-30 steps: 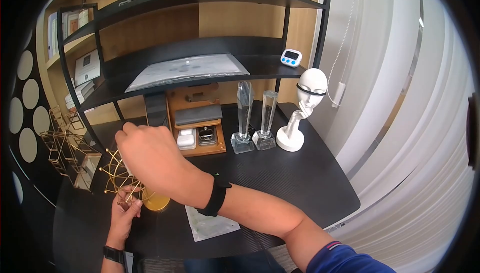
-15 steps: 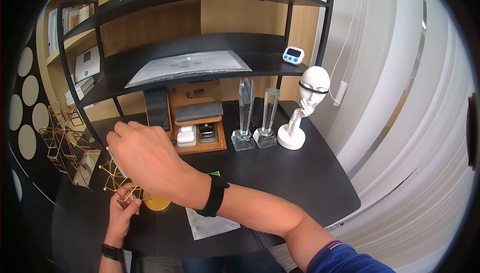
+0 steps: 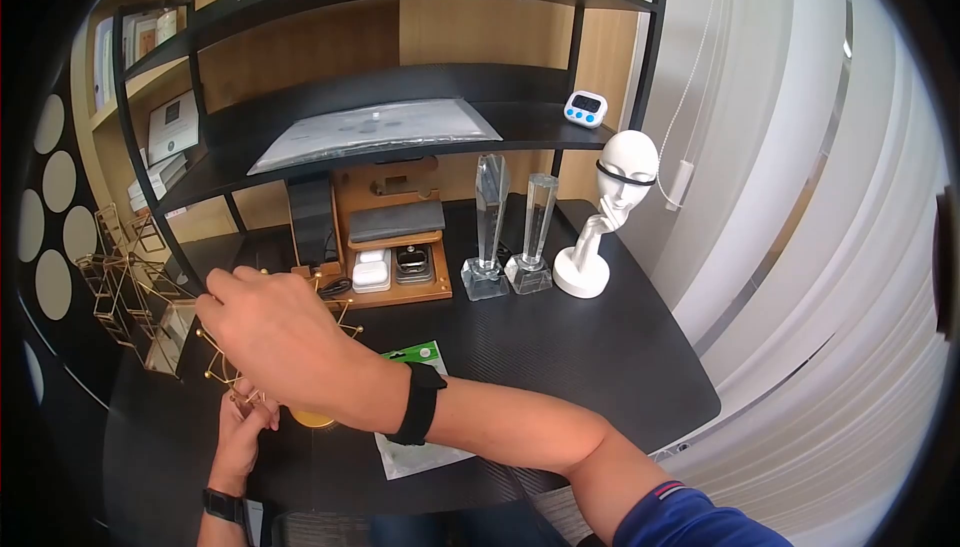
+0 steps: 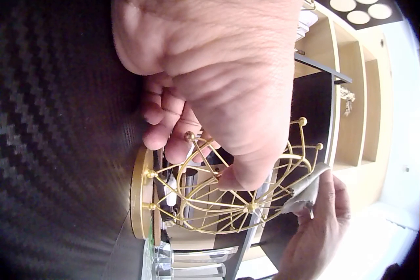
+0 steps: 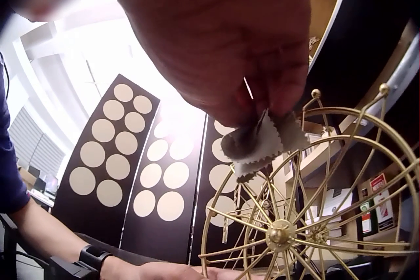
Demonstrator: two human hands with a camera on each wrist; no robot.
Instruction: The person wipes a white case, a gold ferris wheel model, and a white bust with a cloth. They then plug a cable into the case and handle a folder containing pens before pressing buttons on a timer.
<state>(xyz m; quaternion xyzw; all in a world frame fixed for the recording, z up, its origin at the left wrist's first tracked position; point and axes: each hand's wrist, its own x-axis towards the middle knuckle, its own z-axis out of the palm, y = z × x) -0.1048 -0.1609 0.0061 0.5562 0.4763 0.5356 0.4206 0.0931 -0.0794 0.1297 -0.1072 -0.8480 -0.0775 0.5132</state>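
Organizer (image 3: 402, 295) holds white case (image 3: 371, 275); left hand (image 3: 241, 437) grips gold wheel (image 5: 280, 235), right hand (image 3: 290, 347) pinches cloth (image 4: 305, 193).

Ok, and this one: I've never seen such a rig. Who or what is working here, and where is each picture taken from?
No machine here: these are a person's own two hands. The head picture comes from a camera worn on the head, looking down at the desk. The other two come from cameras on the wrists, each showing its hand's work close up.

The left hand grips a gold wire wheel low down. The right hand pinches a small grey cloth at its rim.

Also on the desk are a flat packet, a wooden organizer, two clear trophies and a white head figure.
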